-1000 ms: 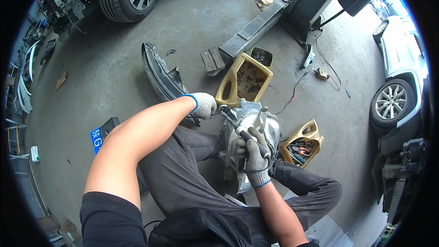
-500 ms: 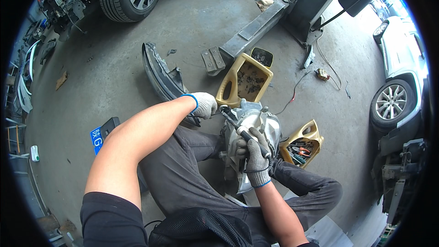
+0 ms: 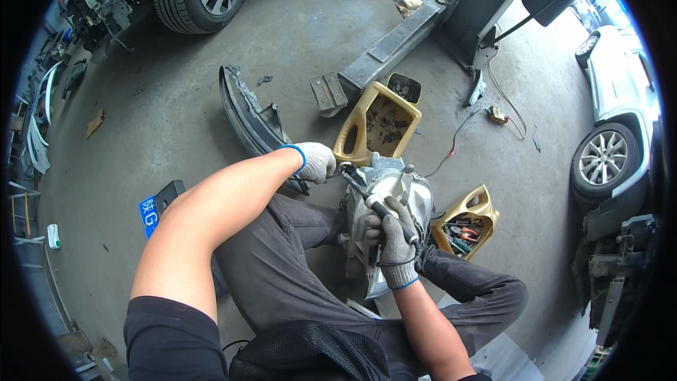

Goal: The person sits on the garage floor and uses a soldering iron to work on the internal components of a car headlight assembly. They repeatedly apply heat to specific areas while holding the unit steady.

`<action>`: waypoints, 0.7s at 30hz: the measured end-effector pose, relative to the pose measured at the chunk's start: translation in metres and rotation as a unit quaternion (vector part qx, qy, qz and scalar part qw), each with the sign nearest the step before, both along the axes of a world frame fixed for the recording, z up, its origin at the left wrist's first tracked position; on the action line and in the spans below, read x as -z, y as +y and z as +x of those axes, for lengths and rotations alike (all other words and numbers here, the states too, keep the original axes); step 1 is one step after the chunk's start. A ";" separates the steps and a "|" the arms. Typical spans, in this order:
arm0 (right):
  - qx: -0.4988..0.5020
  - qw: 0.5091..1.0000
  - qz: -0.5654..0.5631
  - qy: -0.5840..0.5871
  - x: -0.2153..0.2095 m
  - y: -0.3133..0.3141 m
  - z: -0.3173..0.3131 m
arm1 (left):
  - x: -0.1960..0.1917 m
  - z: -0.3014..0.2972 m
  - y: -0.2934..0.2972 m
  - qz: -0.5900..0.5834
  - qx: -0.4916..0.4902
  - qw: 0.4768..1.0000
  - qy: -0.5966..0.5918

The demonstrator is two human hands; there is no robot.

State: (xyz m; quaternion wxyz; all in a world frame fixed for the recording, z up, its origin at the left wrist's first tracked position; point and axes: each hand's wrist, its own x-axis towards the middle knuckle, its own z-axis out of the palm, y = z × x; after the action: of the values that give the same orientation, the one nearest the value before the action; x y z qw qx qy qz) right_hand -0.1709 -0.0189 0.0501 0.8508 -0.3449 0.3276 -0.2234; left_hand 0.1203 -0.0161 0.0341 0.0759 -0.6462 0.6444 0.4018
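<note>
Headlight assembly (image 3: pixel 395 201), sitting in the person's lap just right of centre frame, propped against the thighs with its silvery-grey back housing facing up. Looks like a bulky but fairly light moulded plastic shell, stiff with lots of ribs and lumps, and probably brittle at the tabs, so the fat housing body is the safer place to grab it, not the thin edges or the lens side. Right hand (image 3: pixel 395 240), in a grey knit glove, is wrapped tight around a dark-handled screwdriver (image 3: pixel 374 197) whose shaft angles up-left across the housing. Left hand (image 3: pixel 315 162), same kind of glove with a blue cuff, is curled closed near the tool's tip at the upper left corner of the unit; can't tell exactly what it's pinching. Above it sits a cut-open yellow jug (image 3: pixel 381 123) full of small hardware, and another yellow jug with tools (image 3: pixel 465 222) lies to the right. A dark bumper trim piece (image 3: pixel 243 109) lies on the smooth concrete floor (image 3: pixel 176 99).
</note>
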 end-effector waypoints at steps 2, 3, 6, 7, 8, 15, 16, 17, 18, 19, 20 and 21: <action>0.009 1.000 -0.006 0.016 -0.002 0.002 0.001 | 0.001 0.000 0.001 -0.001 -0.002 1.000 0.002; 0.014 1.000 -0.010 0.024 -0.002 0.002 0.002 | 0.003 0.001 0.001 -0.004 -0.002 1.000 0.003; -0.001 1.000 -0.003 0.012 -0.001 0.000 0.001 | 0.005 0.001 0.000 -0.010 -0.001 1.000 0.003; -0.003 1.000 0.000 0.012 -0.001 0.000 0.001 | 0.005 0.001 0.000 -0.010 0.000 1.000 0.002; -0.006 1.000 0.004 0.011 -0.001 -0.001 0.001 | 0.006 0.001 0.000 -0.011 0.001 1.000 0.000; 0.009 1.000 -0.013 0.019 -0.001 0.002 0.000 | 0.006 0.002 0.001 -0.023 0.000 1.000 0.010; 0.017 0.999 -0.018 0.022 -0.002 0.003 0.001 | 0.008 0.003 0.002 -0.034 0.003 0.999 0.014; 0.025 0.999 -0.022 0.024 -0.004 0.005 0.003 | 0.011 0.004 0.003 -0.045 0.005 0.999 0.019; 0.033 0.999 -0.026 0.027 -0.006 0.006 0.003 | 0.013 0.005 0.003 -0.047 0.006 0.999 0.019; 0.032 0.999 -0.026 0.028 -0.004 0.005 0.003 | 0.014 0.005 0.003 -0.050 0.007 0.999 0.020; 0.030 0.999 -0.026 0.029 -0.002 0.005 0.001 | 0.014 0.005 0.003 -0.053 0.008 0.998 0.021; 0.028 0.999 -0.027 0.030 -0.001 0.005 0.001 | 0.015 0.005 0.003 -0.052 0.008 0.998 0.022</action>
State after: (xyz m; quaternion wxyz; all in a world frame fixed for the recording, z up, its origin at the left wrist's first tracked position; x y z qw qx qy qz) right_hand -0.1701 -0.0143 0.0514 0.8246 -0.3646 0.3562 -0.2453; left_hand 0.1255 -0.0135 0.0192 0.0309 -0.6353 0.6711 0.3809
